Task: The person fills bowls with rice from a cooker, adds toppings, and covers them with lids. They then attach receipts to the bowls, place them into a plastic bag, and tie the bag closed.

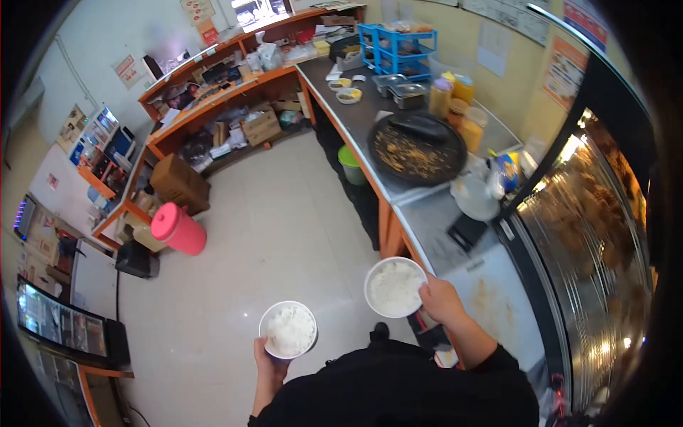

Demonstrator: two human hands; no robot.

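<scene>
1. Round white rice-filled bowl [290, 329]: clamped in left hand [270, 361], well apart from large round black pan [416, 151].
2. Matching white bowl of rice [395, 287]: clamped in right hand [441, 299], nearer the pan.
3. Both held aloft; level handling judged required.

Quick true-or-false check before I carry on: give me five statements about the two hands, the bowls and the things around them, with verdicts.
1. The left hand and right hand each hold a bowl. True.
2. The left bowl is empty. False: the left bowl holds rice.
3. The blue rack stands on the counter. True.
4. The black pan is on the floor. False: the black pan is on the counter.
5. The pink bin is on the floor. True.
</scene>
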